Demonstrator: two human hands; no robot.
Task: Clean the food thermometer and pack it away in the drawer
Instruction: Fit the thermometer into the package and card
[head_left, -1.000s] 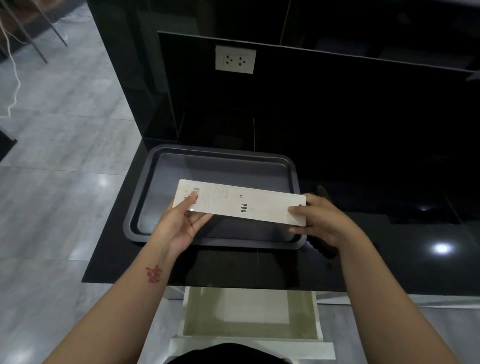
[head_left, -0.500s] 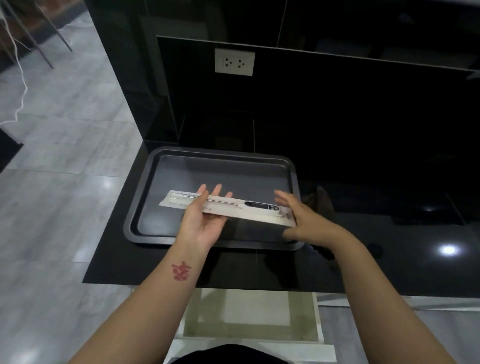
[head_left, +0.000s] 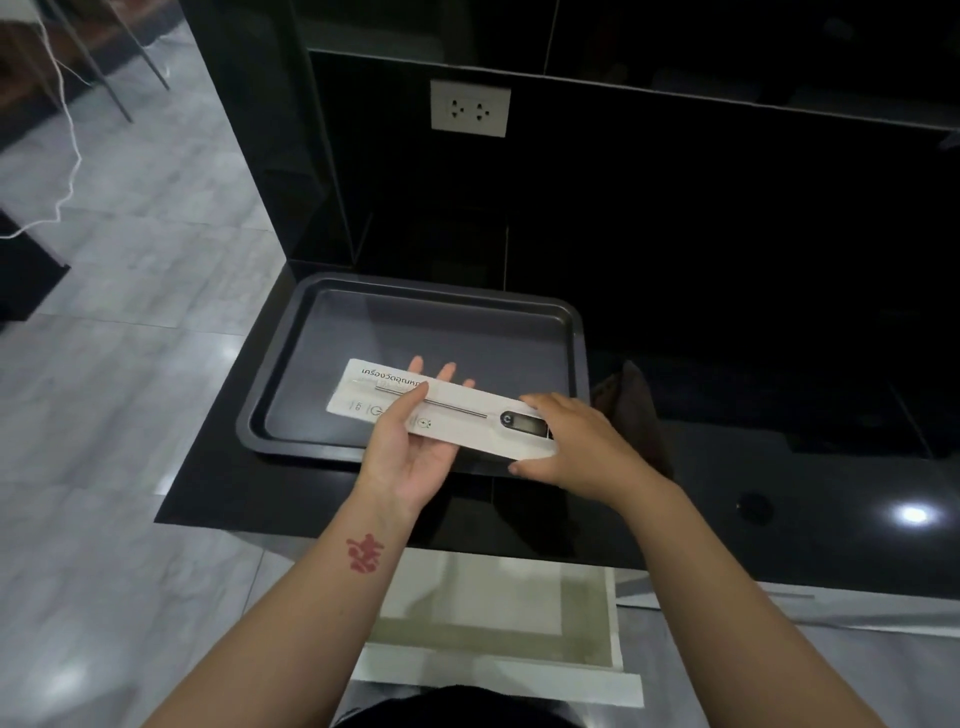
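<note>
both hands hold the long white cardboard thermometer box (head_left: 441, 410) above the dark metal tray (head_left: 311, 364).
left hand (head_left: 415, 441) cradles it open-palmed, right hand (head_left: 576, 441) pinches its end; tilting could slide it off.

Left hand (head_left: 415, 441) palm-up, right hand (head_left: 571, 441) palm-down

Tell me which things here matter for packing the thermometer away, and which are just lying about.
Part of the job: thermometer box, held in the left hand and right hand; open drawer.
Just lying about: baking tray; wall socket.
</note>
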